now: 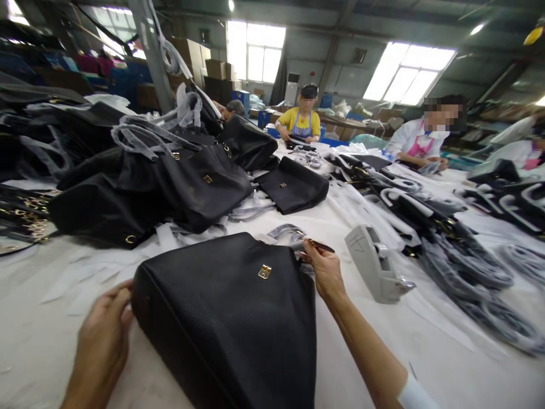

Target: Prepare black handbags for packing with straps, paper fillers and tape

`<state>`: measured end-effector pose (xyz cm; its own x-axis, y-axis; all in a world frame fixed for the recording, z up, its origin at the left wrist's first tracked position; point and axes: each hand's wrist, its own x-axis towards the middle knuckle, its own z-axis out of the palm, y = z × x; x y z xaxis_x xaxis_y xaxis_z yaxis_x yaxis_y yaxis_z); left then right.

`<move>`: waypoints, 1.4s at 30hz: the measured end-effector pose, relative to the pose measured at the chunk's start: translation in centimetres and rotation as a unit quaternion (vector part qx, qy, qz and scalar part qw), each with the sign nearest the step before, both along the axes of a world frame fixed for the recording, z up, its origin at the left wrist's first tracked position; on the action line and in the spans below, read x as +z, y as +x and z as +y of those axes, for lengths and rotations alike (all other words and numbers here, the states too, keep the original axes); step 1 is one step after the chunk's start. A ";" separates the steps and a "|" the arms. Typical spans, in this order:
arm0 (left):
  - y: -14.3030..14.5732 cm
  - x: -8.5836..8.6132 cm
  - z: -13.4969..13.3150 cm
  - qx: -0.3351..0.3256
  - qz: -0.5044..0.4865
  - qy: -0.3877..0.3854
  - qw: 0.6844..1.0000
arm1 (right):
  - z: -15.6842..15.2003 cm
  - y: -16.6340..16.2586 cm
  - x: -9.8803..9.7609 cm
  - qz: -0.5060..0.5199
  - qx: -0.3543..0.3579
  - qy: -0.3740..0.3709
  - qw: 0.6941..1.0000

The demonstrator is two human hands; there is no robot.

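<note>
A black handbag [230, 318] lies across the table in front of me, a gold clasp plate [264, 271] on its upper face. My left hand [104, 332] is closed on the bag's left corner, the thumb and fingertips partly behind the edge. At the bag's upper right, my right hand [326, 270] pinches a small dark leather tab [321, 245] with gold-coloured metal by the fingertips. Just behind the bag shows a plastic-wrapped handle [287, 232]. How the tab joins the bag is hidden by my fingers.
A grey tape dispenser [374, 264] stands right of my right hand. Black bags [200, 182] are heaped at the left, and wrapped straps [464, 272] pile up at the right. Across the white table [430, 363], several people work, one in a yellow top [300, 122].
</note>
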<state>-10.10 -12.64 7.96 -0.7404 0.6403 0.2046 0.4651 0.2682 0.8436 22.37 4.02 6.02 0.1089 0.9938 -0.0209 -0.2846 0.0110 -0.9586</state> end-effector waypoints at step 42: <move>18.4 3.2 19.2 -0.672 -0.194 -0.037 0.714 | -0.9 3.4 6.5 -0.148 -0.030 0.072 0.986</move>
